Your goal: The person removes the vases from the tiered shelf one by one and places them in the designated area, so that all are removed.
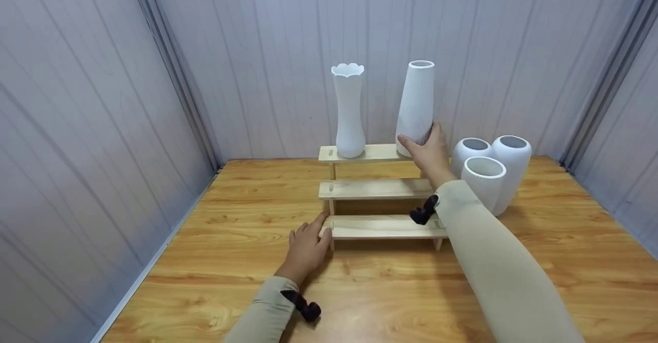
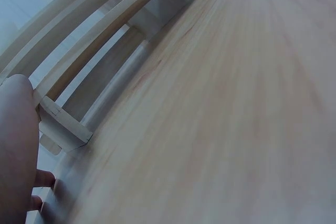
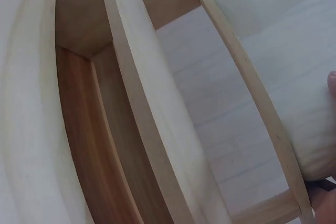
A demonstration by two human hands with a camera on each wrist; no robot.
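A three-tier wooden stand (image 1: 378, 189) stands on the table. At the left end of its lowest tier my left hand (image 1: 307, 245) holds the edge; in the left wrist view the thumb of this hand (image 2: 18, 145) lies against the stand (image 2: 65, 124). My right hand (image 1: 432, 152) grips the lower part of a tall tapered white vase (image 1: 416, 101), upright at the right of the top tier. The right wrist view shows the vase (image 3: 304, 77) beside the top board (image 3: 252, 80), with the fingers partly cut off. A scalloped white vase (image 1: 350, 111) stands at the top tier's left.
To the right of the stand, three white vases cluster on the wooden table (image 1: 247, 194): a short one (image 1: 483, 183) in front, a taller one (image 1: 514, 163) and another (image 1: 469, 150) behind. A panelled wall (image 1: 288, 65) rises behind the table.
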